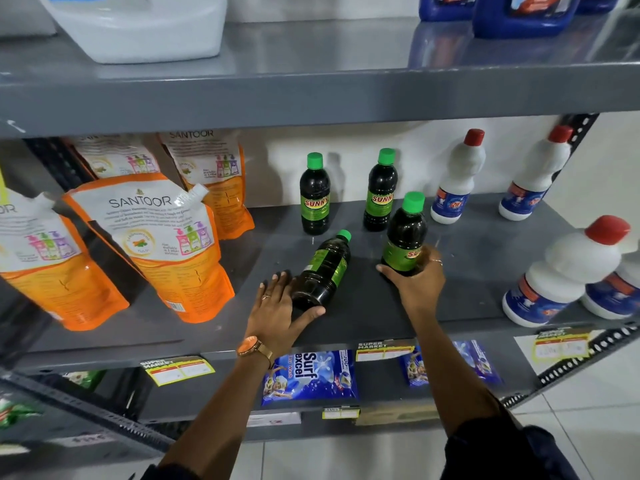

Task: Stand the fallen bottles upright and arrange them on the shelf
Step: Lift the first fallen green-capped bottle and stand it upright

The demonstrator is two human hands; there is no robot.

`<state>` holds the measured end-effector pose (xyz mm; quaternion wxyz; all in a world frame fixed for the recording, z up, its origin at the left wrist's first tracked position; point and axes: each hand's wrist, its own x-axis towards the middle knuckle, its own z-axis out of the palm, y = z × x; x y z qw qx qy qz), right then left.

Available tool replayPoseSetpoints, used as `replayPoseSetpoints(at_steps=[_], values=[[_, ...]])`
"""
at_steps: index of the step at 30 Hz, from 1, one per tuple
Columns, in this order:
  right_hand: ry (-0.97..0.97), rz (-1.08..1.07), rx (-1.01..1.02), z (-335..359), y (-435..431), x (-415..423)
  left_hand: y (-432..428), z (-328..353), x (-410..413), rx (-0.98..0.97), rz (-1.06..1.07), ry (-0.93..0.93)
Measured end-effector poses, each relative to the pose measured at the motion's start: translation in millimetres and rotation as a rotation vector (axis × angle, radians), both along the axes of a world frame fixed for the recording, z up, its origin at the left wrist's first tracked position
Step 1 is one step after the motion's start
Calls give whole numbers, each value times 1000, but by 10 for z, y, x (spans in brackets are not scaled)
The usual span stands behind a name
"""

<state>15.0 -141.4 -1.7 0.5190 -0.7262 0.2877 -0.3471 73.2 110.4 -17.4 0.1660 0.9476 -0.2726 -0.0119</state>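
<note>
Sunny bottles on a grey metal shelf [467,258], one lying down, three upright.

The fallen bottle [323,268] lies mid-shelf, its base against the open left hand [277,311]; the right hand [417,282] grips an upright bottle [403,233] near its base, hiding part of the label. Two more [314,195] [380,192] stand by the white back wall. Santoor pouches [152,237] lean left; white red-capped bottles [561,271] right, one cut off.

Shelf [467,244]: grey painted metal, smooth, dull sheen.
Dark bottles [323,268]: glossy plastic, green plastic caps, shiny printed labels.
White bottles [457,174]: matt plastic, red caps.
Orange pouches [152,244]: glossy plastic film.
Price tags [178,369]: paper.
</note>
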Motion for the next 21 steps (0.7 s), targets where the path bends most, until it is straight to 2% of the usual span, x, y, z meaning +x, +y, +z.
replayPoseSetpoints(at_steps=[21], values=[[99, 53, -61, -30, -12, -157, 17, -27, 8, -27, -3, -18]])
